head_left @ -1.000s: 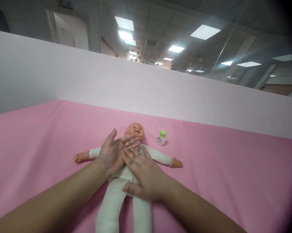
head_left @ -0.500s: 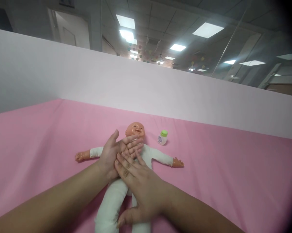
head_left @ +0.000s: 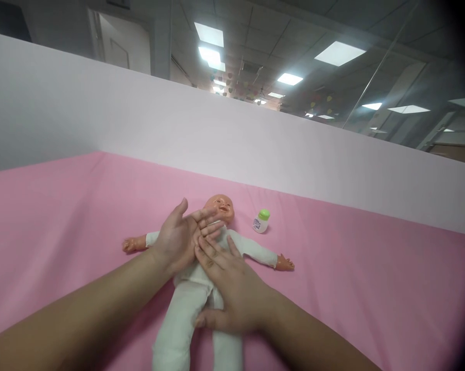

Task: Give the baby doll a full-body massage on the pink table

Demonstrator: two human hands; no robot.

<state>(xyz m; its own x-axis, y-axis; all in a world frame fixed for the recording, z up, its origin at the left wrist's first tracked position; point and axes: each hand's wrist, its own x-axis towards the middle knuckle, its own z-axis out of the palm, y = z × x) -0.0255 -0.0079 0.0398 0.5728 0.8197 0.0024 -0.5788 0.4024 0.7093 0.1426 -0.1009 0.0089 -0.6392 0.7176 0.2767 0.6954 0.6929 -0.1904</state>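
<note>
A baby doll (head_left: 178, 319) with a white cloth body lies face up on a pink sheet, its arms spread and its head toward the wall. Above its chest, my left hand (head_left: 182, 239) is held palm up with the fingers stretched out. My right hand (head_left: 234, 286) lies palm down, its fingertips against the left palm and fingers, its thumb apart. Neither hand shows an object in it. Beside the doll's head stands a small clear bottle (head_left: 260, 222) with a green cap and a printed label. The hands hide the middle of the doll's body.
The pink sheet (head_left: 351, 268) covers the surface, with some creases. Behind it rises a low white wall (head_left: 217, 134) with a glass pane above. Through the glass are ceiling lights (head_left: 339, 53) and a pale door (head_left: 124, 46).
My right hand has slid from the left palm toward the left fingers. My left hand has shifted slightly up. The doll and bottle stay in place while the camera view tilts a little.
</note>
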